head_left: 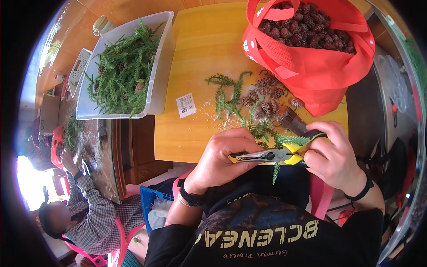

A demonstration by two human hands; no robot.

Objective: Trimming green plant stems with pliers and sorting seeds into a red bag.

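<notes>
Pliers: one pair (269,155), steel nose, yellow handles, lying between both hands
Right grip (331,151): closed around the handles
Left grip (227,153): fingers curled at the nose; cannot tell what they pinch
Sprigs (259,130): needled, green, beside and beneath the pliers
Tabletop (195,49): one red cloth bag (320,75), one clear plastic tub (159,84), one white label (186,105)
Loose cones (267,108): several, scaly, overlapping

Yellow table (200,53) | plastic bin (160,91) | red bag (320,84) | pinecones (267,108) | green sprigs (221,79) | label (186,105)

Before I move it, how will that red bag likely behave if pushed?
The red bag probably sags, as its sides look like soft, creased fabric. Some pinecones might spill, since its mouth gapes open.
</notes>
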